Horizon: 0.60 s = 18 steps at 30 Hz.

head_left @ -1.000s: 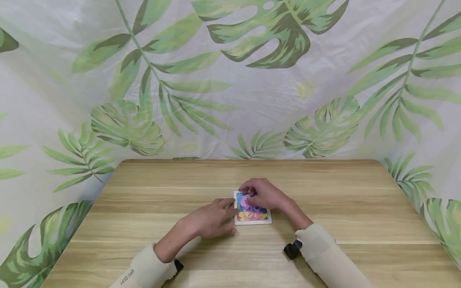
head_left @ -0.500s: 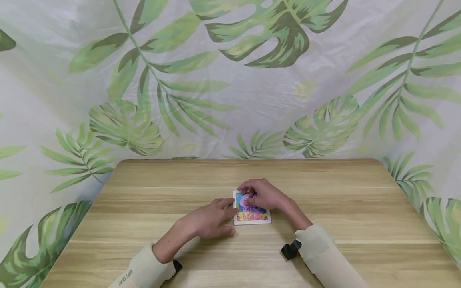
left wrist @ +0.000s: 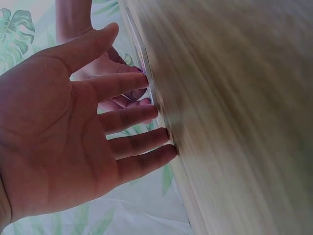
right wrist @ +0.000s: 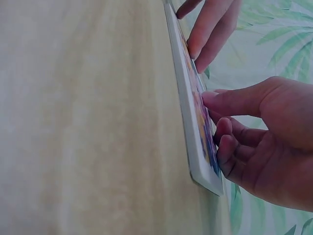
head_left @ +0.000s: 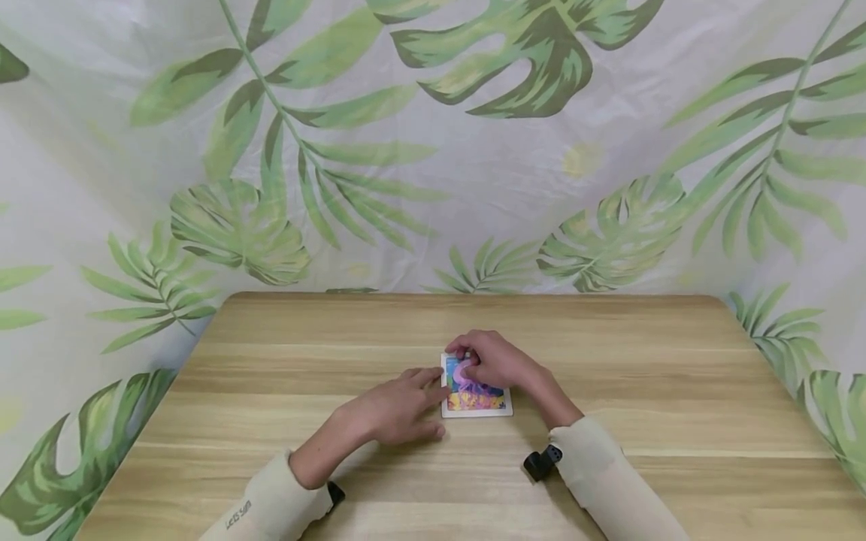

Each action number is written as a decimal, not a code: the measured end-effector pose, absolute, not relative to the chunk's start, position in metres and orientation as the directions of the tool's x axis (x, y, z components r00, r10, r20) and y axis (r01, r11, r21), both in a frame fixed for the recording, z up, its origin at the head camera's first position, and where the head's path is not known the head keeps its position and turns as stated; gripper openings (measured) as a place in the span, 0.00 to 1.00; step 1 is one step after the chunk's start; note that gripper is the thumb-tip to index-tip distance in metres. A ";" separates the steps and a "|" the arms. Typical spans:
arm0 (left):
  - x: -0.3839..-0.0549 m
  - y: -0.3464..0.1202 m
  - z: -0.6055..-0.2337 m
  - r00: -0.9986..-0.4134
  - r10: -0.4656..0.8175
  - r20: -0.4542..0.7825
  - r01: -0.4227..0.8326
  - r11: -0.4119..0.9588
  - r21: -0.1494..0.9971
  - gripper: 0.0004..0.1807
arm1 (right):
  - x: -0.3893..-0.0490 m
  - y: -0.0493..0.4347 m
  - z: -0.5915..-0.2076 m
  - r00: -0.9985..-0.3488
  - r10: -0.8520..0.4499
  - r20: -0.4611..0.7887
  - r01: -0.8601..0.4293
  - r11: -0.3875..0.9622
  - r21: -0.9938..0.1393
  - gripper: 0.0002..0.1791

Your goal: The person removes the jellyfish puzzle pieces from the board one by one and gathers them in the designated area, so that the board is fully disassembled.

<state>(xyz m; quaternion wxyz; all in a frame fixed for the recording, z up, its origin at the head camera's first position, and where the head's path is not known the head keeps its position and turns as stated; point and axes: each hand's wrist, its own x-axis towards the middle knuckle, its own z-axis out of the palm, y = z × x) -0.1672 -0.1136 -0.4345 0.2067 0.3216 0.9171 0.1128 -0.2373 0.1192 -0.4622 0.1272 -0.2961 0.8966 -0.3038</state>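
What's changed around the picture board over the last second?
The right hand seems to have edged slightly left over the white-bordered picture board, its thumb covering more of the pink creature. Nothing was visibly picked up or let go. The left hand still rests at the board's left edge, and the board stays on the table.

The picture board [head_left: 476, 400] lies on the table [head_left: 676, 391], cloth [head_left: 487, 173] behind.
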 end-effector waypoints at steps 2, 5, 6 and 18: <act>-0.167 -0.113 -0.433 -0.709 0.634 -0.309 0.539 0.769 0.342 0.36 | -0.239 0.119 -0.461 -0.790 -0.609 -0.072 -0.445 0.649 -0.617 0.21; -0.167 -0.112 -0.431 -0.709 0.635 -0.308 0.540 0.769 0.341 0.35 | -0.240 0.119 -0.460 -0.782 -0.616 -0.095 -0.438 0.652 -0.620 0.19; -0.167 -0.112 -0.430 -0.708 0.635 -0.309 0.542 0.769 0.340 0.35 | -0.240 0.118 -0.459 -0.779 -0.618 -0.102 -0.433 0.648 -0.626 0.19; -0.167 -0.113 -0.431 -0.709 0.632 -0.313 0.536 0.772 0.343 0.35 | -0.237 0.115 -0.460 -0.805 -0.577 -0.136 -0.383 0.681 -0.624 0.19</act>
